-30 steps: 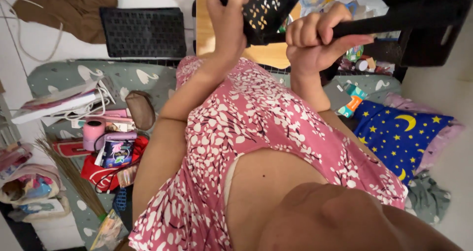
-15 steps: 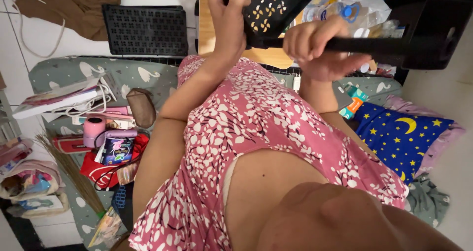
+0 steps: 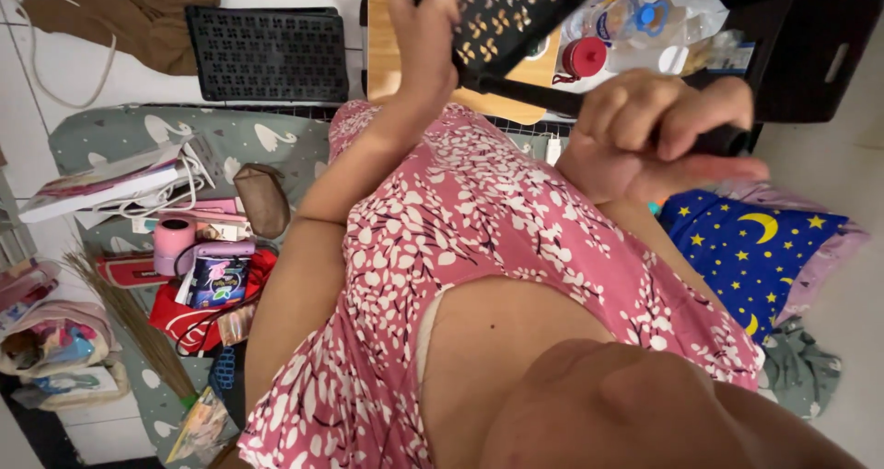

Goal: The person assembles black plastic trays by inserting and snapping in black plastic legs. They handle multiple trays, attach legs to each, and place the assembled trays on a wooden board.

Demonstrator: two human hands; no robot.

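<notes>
I look down over my pink floral dress. My left hand (image 3: 425, 36) is raised and presses against the side of a black perforated panel (image 3: 502, 13) at the top middle. My right hand (image 3: 658, 124) is wrapped around a black bar (image 3: 525, 90) that runs from under the panel out to the right. Behind the panel lies a wooden board (image 3: 387, 55).
A second black perforated tray (image 3: 269, 53) lies on the floor at upper left. Papers, a pink roll (image 3: 173, 245), pouches and packets crowd the grey swan-print mat (image 3: 129, 138) on the left. A clear bag with bottles (image 3: 645, 18) sits top right; a blue star-print cushion (image 3: 755, 248) lies right.
My right hand has slid down and to the right along the black bar. The view has tilted, and the panel sits higher in the picture. My left hand stays on the panel.
</notes>
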